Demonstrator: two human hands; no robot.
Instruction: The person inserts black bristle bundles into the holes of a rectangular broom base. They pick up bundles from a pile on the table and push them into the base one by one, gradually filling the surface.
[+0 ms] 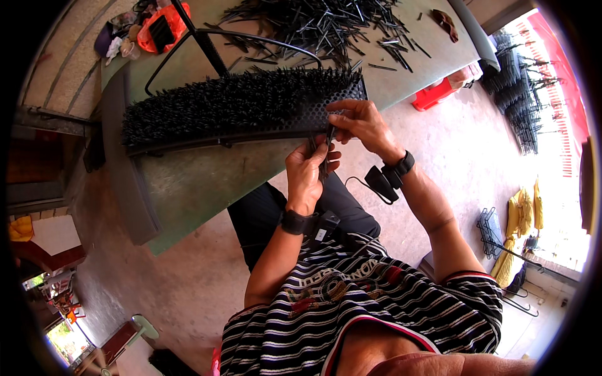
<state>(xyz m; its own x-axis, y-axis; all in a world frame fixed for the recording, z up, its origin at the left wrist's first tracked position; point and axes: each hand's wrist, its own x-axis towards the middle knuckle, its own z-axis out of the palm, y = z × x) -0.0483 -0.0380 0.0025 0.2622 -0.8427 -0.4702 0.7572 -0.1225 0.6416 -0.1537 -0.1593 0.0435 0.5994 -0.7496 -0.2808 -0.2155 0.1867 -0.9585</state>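
A long black brush panel [232, 103] lies across the green table, thick with dark bristles except at its right end, where bare perforated mesh shows. At the mesh's near edge, my left hand [307, 172] is closed round several thin black strips [323, 166]. My right hand [364, 125] is just beyond it, thumb and fingers pinched together on the upper end of a black strip [330, 133]. Straps with small dark devices are on both my wrists. A curved black metal frame [207, 47] rises behind the panel.
A big heap of loose black strips [313, 25] covers the far part of the green table [207, 188]. An orange bag [164, 28] sits at the far left. Past the right edge are a red container [433, 95] and stacked black racks [517, 94]. Yellow cloths [519, 213] hang farther right.
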